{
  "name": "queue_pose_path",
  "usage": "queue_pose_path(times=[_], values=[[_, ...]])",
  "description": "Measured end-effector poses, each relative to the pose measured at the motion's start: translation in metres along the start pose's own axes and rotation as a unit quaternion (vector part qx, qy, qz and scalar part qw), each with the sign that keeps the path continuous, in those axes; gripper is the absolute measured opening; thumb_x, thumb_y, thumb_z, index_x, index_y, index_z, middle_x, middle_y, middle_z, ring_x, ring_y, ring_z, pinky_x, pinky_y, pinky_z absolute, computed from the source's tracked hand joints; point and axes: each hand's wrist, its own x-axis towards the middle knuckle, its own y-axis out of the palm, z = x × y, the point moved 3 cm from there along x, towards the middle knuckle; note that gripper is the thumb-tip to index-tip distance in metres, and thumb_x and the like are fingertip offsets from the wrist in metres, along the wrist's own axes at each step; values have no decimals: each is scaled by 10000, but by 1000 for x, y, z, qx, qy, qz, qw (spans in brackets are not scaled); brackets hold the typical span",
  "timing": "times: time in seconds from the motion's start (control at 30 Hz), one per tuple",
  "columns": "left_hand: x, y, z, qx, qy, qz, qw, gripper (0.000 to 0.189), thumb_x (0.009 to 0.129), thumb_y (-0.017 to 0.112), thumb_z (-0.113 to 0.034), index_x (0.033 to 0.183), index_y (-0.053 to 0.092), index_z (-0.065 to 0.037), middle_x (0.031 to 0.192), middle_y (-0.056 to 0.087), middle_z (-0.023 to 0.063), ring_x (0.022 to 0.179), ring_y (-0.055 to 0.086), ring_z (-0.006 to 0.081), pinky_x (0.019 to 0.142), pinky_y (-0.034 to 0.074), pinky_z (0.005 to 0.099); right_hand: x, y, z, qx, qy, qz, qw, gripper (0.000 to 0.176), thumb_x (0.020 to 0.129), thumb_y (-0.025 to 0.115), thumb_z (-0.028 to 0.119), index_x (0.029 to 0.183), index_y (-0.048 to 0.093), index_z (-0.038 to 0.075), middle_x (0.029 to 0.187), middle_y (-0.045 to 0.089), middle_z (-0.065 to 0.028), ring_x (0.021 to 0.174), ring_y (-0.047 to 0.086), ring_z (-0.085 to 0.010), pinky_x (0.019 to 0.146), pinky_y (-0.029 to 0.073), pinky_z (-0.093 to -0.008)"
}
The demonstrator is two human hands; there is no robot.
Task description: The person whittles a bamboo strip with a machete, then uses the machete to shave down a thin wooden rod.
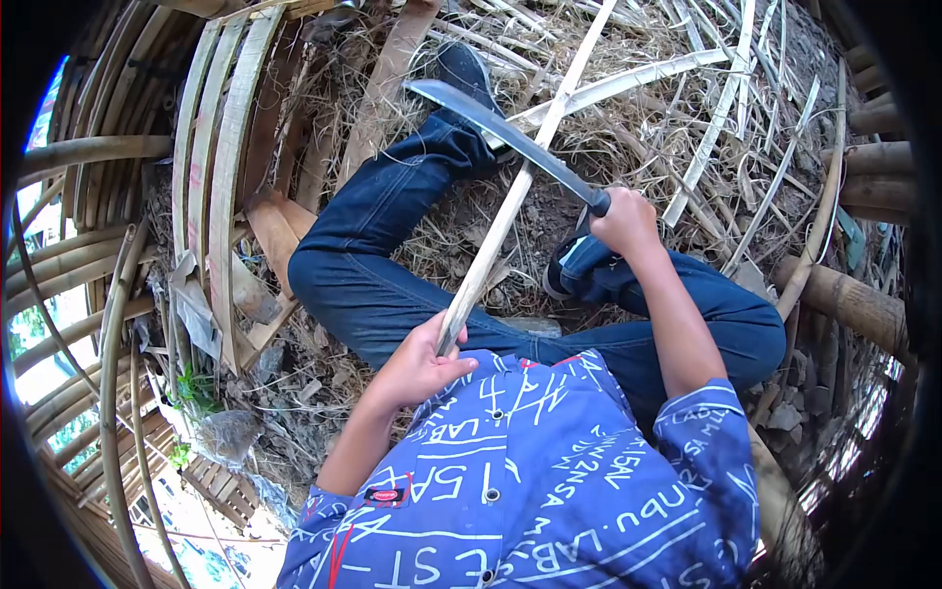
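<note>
My left hand (429,361) is closed around the lower end of a long, pale bamboo strip (497,234), which slants up and to the right between my legs. The handle of a long curved machete (520,143) is in my right hand (625,222), fingers wrapped round it. Its dark blade points to the upper left and crosses over the strip, above my shoes; whether the two touch I cannot tell. Another split bamboo piece (648,77) lies behind the strip near the top.
Shavings and split strips cover the ground (628,147). Long slats (228,167) lean at the left beside curved bamboo poles (116,363). A thick bamboo pole (852,300) lies at the right. My bent legs (363,285) frame the work area.
</note>
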Motion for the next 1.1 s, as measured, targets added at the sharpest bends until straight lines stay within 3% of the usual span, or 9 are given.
queue_pose_path(times=[0.07, 0.17, 0.2, 0.37, 0.47, 0.7, 0.77, 0.97, 1.1], values=[[3, 2, -3, -20, -2, -21, 1000, 329, 788, 742, -42, 984, 477, -56, 751, 435, -63, 600, 392, -5, 515, 334, 167, 5, -3, -3, -27, -14, -15, 999, 265, 697, 683, 243, 882, 687, 53, 884, 689, -196, 872, 671, -365, 821, 532, -457], [3, -4, -3, -4, -9, -1, 1000, 328, 788, 746, -57, 984, 483, -56, 778, 451, -60, 611, 409, 0, 528, 353, 168, -15, 1, 9, 34, -34, 12, 999, 239, 709, 652, 241, 835, 685, 41, 791, 680, -212, 787, 670, -390, 782, 538, -477], [5, 0, -12, -7, 4, -10, 1000, 312, 801, 744, -51, 965, 479, -71, 671, 398, -96, 563, 363, -23, 489, 273, 160, -27, 3, 18, 52, -50, 31, 997, 233, 701, 654, 237, 824, 685, 41, 781, 680, -211, 778, 671, -389, 772, 539, -477], [16, 6, -6, 68, 36, -48, 996, 290, 804, 718, -38, 976, 485, -51, 666, 400, -78, 554, 355, 0, 482, 300, 189, -85, 4, 79, 26, -160, 134, 978, 232, 654, 676, 233, 818, 683, 68, 759, 683, -186, 772, 682, -367, 733, 542, -459], [12, 6, -14, 129, 82, -97, 983, 277, 799, 712, -33, 972, 496, -31, 657, 424, -48, 552, 371, 23, 483, 322, 215, -79, 2, 81, 16, -157, 141, 977, 237, 638, 684, 227, 821, 680, 77, 777, 686, -182, 774, 685, -356, 735, 541, -458], [3, 10, -13, 120, 62, -78, 988, 280, 807, 706, -39, 985, 490, -40, 648, 411, -51, 558, 366, 22, 492, 320, 210, -18, -11, 42, -40, -77, 48, 995, 256, 639, 677, 222, 841, 691, 67, 841, 693, -176, 826, 684, -355, 779, 542, -449], [0, 12, -16, 139, 46, -79, 986, 270, 814, 701, -50, 973, 484, -26, 621, 430, -4, 558, 413, 64, 500, 376, 259, -1, -11, 28, -31, -46, -4, 998, 234, 669, 666, 216, 843, 689, 61, 858, 689, -188, 846, 677, -365, 793, 540, -455], [3, 3, -8, 129, 33, -64, 989, 267, 812, 697, -46, 972, 484, -26, 614, 429, -11, 547, 408, 69, 500, 372, 258, -3, -16, 31, -20, -38, -4, 999, 228, 688, 653, 209, 836, 683, 38, 857, 679, -221, 835, 670, -385, 790, 540, -461], [6, 5, -11, 112, 41, -66, 991, 262, 816, 693, -23, 970, 483, -46, 639, 393, -61, 560, 344, 13, 482, 295, 210, -52, -7, 65, 20, -106, 108, 988, 211, 668, 650, 202, 816, 690, 58, 793, 683, -206, 776, 678, -379, 779, 542, -454]])
